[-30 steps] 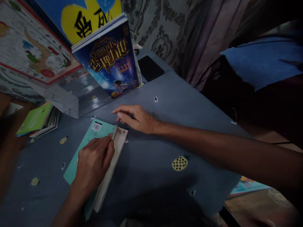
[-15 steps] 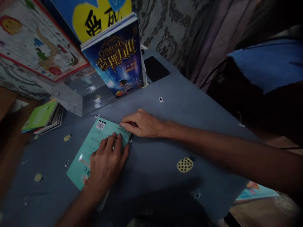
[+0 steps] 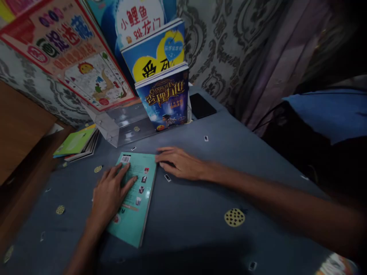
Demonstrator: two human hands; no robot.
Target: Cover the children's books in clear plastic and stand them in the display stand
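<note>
A teal paperback book [image 3: 134, 225] lies closed on the cloth-covered table, with a barcode and small pictures on its upward face. My left hand [image 3: 110, 189] rests on the book's left part, fingers spread and thumb reaching toward its middle. My right hand [image 3: 177, 162] is at the book's upper right corner, its fingertips touching or very near the edge. Its fingers are stretched out and slightly apart, and I see nothing held in them. The underside of the book is hidden.
A clear acrylic stand [image 3: 111, 131] at the back holds several upright books, with a dark blue one [image 3: 164, 101] in front. A stack of thin books [image 3: 77, 143] lies at the left. Behind the stand's right end is a black flat object [image 3: 203, 105]. Patterned curtain [image 3: 218, 46] hangs behind.
The book has turned to stand straighter in view. My left hand has slid to its left side, and my right hand's fingers have straightened at the corner. The camera view has tilted upward.
</note>
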